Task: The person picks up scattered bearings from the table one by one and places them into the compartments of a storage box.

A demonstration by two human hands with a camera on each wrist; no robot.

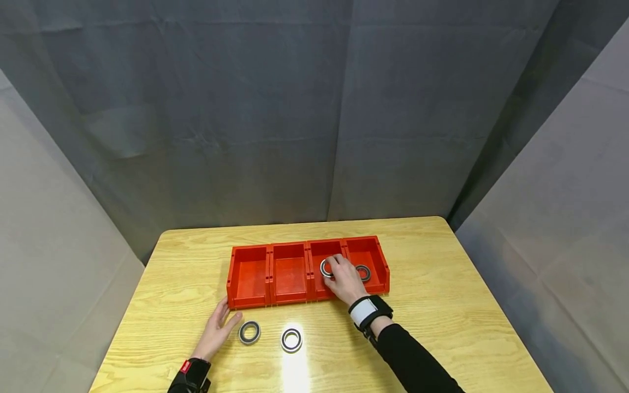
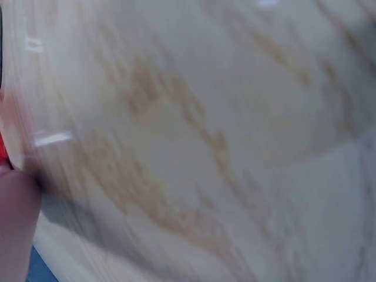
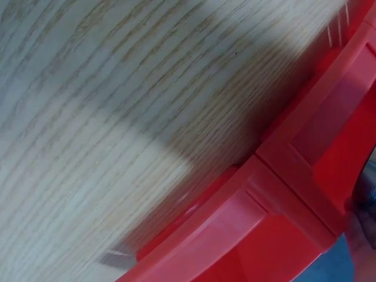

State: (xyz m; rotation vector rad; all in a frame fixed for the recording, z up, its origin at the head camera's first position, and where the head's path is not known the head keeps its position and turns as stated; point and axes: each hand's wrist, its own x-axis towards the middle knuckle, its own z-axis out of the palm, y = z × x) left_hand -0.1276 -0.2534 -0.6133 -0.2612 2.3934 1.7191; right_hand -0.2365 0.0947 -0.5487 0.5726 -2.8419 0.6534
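Over the third compartment from the left of the red bin row, my right hand pinches a ball bearing with its ring face partly showing. The same bearing's dark edge appears at the right border of the right wrist view. A second bearing lies in the rightmost compartment, partly behind that hand. My left hand has its fingers extended at the row's front left corner, thumb spread apart. Beside its thumb a bearing lies flat on the table, with another bearing to the right.
The two left compartments show bare red floors. The wooden table extends around the bins. A grey curtain hangs behind its far edge, and pale panels flank both sides.
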